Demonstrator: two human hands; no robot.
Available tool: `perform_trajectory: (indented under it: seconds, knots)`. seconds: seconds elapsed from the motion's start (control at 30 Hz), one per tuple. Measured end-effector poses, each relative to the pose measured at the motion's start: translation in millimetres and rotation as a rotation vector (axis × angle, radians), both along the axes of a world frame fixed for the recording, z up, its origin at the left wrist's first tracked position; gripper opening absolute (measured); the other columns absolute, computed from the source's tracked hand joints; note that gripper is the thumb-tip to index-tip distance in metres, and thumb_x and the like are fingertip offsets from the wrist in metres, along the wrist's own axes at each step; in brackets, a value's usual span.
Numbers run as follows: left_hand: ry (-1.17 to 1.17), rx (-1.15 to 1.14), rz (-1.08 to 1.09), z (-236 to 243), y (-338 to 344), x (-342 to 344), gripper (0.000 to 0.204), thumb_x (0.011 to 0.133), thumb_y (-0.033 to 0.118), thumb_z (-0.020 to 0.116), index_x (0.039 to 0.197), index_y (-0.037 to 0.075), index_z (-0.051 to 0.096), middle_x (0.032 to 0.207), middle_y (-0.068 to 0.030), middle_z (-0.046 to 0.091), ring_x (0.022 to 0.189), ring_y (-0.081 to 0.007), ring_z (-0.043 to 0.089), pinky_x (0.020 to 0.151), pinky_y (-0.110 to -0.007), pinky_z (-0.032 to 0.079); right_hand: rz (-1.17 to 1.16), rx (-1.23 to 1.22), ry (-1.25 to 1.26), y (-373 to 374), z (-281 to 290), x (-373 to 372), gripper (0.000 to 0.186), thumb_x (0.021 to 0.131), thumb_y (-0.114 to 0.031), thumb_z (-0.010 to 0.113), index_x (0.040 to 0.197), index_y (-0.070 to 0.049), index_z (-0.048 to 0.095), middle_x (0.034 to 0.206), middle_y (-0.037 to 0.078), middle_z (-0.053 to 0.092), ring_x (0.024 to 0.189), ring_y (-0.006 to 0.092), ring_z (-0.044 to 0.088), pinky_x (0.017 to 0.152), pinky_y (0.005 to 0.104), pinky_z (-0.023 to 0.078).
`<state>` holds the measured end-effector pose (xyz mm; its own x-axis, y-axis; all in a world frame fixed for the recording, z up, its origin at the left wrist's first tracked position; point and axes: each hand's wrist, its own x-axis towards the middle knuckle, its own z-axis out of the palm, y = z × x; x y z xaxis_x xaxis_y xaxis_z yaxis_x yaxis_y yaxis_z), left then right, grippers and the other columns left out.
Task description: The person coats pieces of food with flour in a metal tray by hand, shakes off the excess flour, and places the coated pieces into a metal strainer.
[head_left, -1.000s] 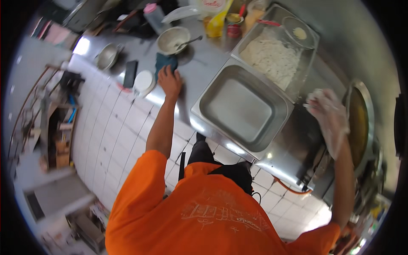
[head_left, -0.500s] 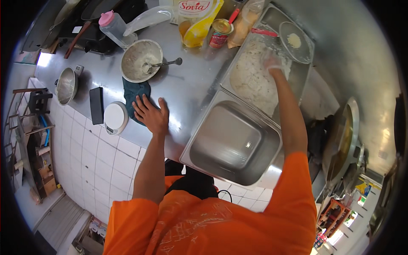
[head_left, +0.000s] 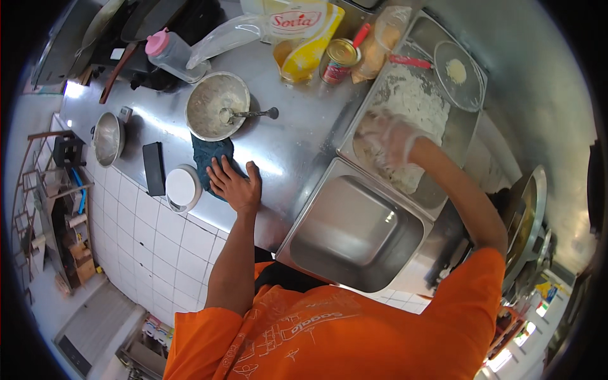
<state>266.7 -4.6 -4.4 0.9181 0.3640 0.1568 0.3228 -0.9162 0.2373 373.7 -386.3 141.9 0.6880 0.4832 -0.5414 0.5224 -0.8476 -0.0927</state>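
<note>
My left hand (head_left: 238, 188) lies flat with fingers spread, partly on a crumpled dark green cloth (head_left: 212, 153) and partly on the steel counter (head_left: 285, 136). Inside a steel tray (head_left: 434, 189) at the right, my right hand (head_left: 394, 140) is in white, flour-like powder (head_left: 418, 104). A clear thin glove seems to cover it. Motion smears its fingers, and whatever they touch or hold is hidden. Just beyond the cloth stands a metal bowl (head_left: 201, 95) with pale residue and a spoon (head_left: 258, 113) in it.
A sieve (head_left: 465, 85) with a red handle rests on the tray's far end. A second steel pan (head_left: 342, 221) sits nearer me. A can (head_left: 339, 62), yellow bag (head_left: 303, 60) and pink-lidded jug (head_left: 174, 57) stand behind. A white scale (head_left: 183, 187) and black case (head_left: 153, 168) lie left.
My right hand has moved from the tray's far right part toward its near left side, uncovering powder farther back. My left hand stays on the cloth. The whole view has shifted slightly.
</note>
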Motion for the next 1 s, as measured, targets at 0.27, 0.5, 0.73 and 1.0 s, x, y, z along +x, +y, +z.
perform_trajectory:
  seconds: [0.27,0.5,0.73,1.0]
  knots:
    - [0.055,0.048,0.012,0,3,-6,0.075,0.095,0.054,0.048,0.15,0.007,0.03,0.159,-0.0162,0.023,0.149,-0.0387,0.013,0.118,-0.055,0.013,-0.397,-0.085,0.167,26,-54,-11,0.065,0.081,-0.035,0.067,0.141,-0.015,0.052,0.128,0.027,0.058,0.108,0.0434,0.062,0.097,0.0431,0.049]
    - [0.056,0.056,0.015,4,2,-4,0.076,0.095,0.055,0.047,0.151,0.006,0.029,0.16,-0.0169,0.021,0.149,-0.0389,0.012,0.118,-0.056,0.012,-0.776,-0.036,-0.107,-56,-29,-51,0.093,0.079,-0.04,0.07,0.156,-0.012,0.025,0.146,0.027,0.045,0.131,0.0416,0.048,0.106,0.0428,0.044]
    - [0.068,0.049,0.021,-2,-1,-2,0.075,0.095,0.053,0.047,0.151,0.007,0.028,0.16,-0.0166,0.021,0.15,-0.0393,0.011,0.118,-0.057,0.013,-0.255,-0.412,-0.089,-12,-29,-59,0.079,0.085,-0.041,0.067,0.154,-0.025,0.032,0.148,0.029,0.041,0.132,0.0419,0.048,0.115,0.0465,0.032]
    - [0.06,0.045,0.024,1,1,-2,0.075,0.094,0.053,0.047,0.15,0.007,0.029,0.159,-0.0158,0.021,0.15,-0.0393,0.011,0.118,-0.057,0.013,-0.769,-0.187,0.061,-22,-57,-22,0.067,0.085,-0.054,0.063,0.133,-0.008,0.056,0.118,0.023,0.065,0.109,0.0383,0.063,0.094,0.0419,0.05]
